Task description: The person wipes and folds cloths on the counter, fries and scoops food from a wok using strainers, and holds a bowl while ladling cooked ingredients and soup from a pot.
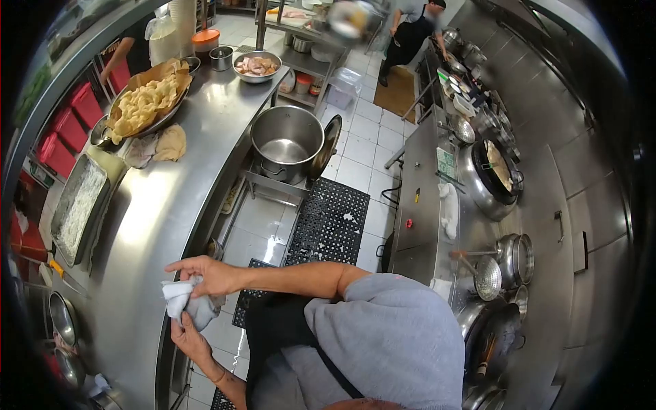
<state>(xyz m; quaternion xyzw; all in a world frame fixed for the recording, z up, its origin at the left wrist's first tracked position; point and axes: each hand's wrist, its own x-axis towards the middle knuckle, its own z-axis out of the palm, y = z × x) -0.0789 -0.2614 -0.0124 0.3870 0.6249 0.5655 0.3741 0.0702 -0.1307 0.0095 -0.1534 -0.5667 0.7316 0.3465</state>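
A bunched white cloth (pixel 199 312) is between my two hands, just over the front edge of the steel counter (pixel 147 225). My right hand (pixel 208 275) grips its upper part from above, with one finger stretched out toward the counter. Lower down, my left hand (pixel 193 342) pinches the cloth's underside near the front edge. Folds hide whether anything is inside the cloth. A dark apron (pixel 273 328) covers my front.
On the counter are a paper-lined tray of fried pieces (pixel 147 101), a floury pan (pixel 80 208) and a bowl of raw meat (pixel 257 66). A large steel pot (pixel 287 140) stands beside it. Woks (pixel 495 171) line the opposite side. A co-worker (pixel 410 34) stands far back.
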